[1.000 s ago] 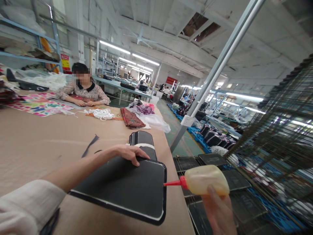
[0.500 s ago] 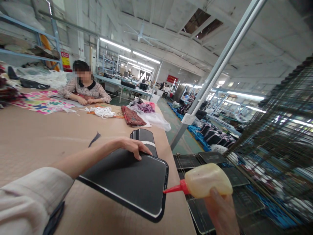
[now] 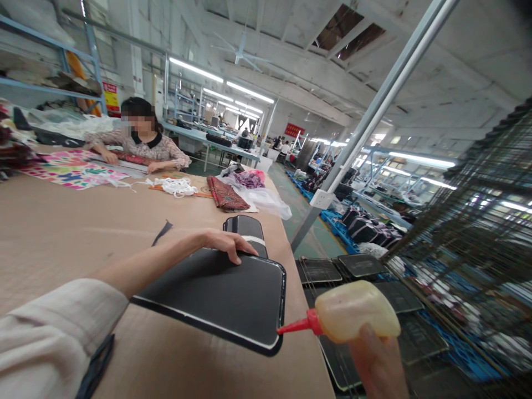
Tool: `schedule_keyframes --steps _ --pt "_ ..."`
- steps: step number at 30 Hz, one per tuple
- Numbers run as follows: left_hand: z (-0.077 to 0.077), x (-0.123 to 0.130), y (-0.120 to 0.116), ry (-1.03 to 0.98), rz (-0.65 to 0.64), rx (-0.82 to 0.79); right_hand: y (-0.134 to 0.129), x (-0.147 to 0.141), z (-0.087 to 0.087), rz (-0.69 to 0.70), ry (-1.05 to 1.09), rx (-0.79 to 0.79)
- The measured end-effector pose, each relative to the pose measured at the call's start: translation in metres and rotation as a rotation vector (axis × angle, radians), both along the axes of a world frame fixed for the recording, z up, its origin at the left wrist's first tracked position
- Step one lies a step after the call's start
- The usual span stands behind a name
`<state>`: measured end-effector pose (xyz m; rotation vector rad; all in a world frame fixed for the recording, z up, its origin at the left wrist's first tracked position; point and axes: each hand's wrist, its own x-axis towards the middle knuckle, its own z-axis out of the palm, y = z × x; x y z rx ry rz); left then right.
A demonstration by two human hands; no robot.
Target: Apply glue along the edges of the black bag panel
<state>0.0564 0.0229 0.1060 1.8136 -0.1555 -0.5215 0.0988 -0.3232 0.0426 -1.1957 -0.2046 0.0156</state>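
Observation:
My left hand (image 3: pixel 226 244) grips the far edge of a black panel (image 3: pixel 216 299) with rounded corners, the thumb on its top face. The panel is held at a tilt over the brown tabletop, and a shiny wet-looking line runs along its right rim. In my right hand (image 3: pixel 380 360) is a yellowish squeeze bottle (image 3: pixel 353 310) with a red nozzle (image 3: pixel 297 326). The nozzle tip meets the panel at its near right corner. Just beyond my left hand, more black panels (image 3: pixel 245 226) lie stacked with a white band across them.
Across the brown table (image 3: pixel 124 221), a co-worker (image 3: pixel 143 144) handles patterned cloth. White cords (image 3: pixel 177 187) and a folded red cloth (image 3: pixel 228 194) lie at the far side. A metal post (image 3: pixel 369 127) rises beyond the right edge, near racks of black panels (image 3: pixel 361 266).
The nozzle tip has moved along the panel's right rim to the near corner. The panel's near edge has risen and its tilt has changed. The co-worker's hands have spread apart.

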Motion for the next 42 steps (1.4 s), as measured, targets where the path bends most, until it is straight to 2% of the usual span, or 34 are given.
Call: schedule_keyframes --steps 6,10,18,25,31,36,42 --pt "-0.017 0.004 0.015 -0.030 -0.114 0.050 0.003 -0.014 0.003 -0.062 0.025 -0.012" --pt "-0.028 0.004 0.019 -0.021 -0.041 0.012 0.008 -0.025 0.002 -0.200 0.006 -0.082" --pt "-0.052 0.003 0.023 -0.025 0.103 -0.116 -0.003 -0.009 -0.035 -0.487 -0.167 -0.209" --pt "-0.072 -0.001 0.014 0.039 0.239 -0.281 -0.011 -0.007 -0.051 -0.694 -0.240 -0.353" --pt "-0.089 0.003 0.011 0.086 0.333 -0.351 -0.010 -0.005 -0.053 -0.646 -0.168 -0.373" --pt "-0.092 0.005 0.006 0.085 0.407 -0.393 -0.009 0.003 -0.053 -0.612 -0.232 -0.365" --pt "-0.093 0.007 0.003 0.097 0.425 -0.431 0.014 -0.002 -0.052 -0.657 -0.226 -0.256"
